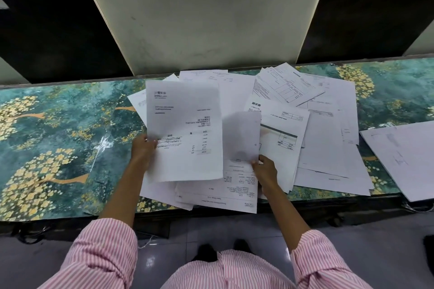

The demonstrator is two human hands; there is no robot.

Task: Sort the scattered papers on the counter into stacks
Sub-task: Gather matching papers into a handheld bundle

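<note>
Left hand [143,148] grips a big sheet [184,129]; right hand [265,169] pinches a small sheet [242,136]. Lift slowly (the pile [234,191] may slip), then stack each apart.

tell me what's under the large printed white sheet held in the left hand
More loose white paper sheets stick out around the large printed white sheet, lying on the green-and-gold floral counter. What lies directly beneath it is hidden.

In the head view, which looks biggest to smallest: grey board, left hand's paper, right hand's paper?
1. grey board
2. left hand's paper
3. right hand's paper
Both papers are held nearer the camera, so real sizes are unsure.
</note>
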